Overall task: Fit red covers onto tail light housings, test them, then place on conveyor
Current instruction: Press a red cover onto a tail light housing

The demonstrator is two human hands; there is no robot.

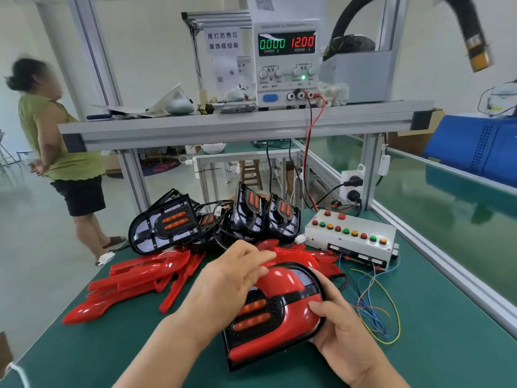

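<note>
A black tail light housing (253, 336) with orange lamp strips lies on the green table in front of me, with a glossy red cover (282, 281) laid over it. My left hand (223, 287) lies on the cover's upper left part, fingers pressing down on it. My right hand (338, 331) grips the housing's right edge, thumb on the red surface. Loose red covers (134, 278) lie piled to the left. Bare black housings (165, 224) stand behind them.
A white test box with coloured buttons (349, 236) and loose wires sits at the right. A power supply (285, 63) on the shelf reads 12.00 V. The green conveyor (447, 203) runs along the right, beyond an aluminium rail. A person (56, 147) stands at the left.
</note>
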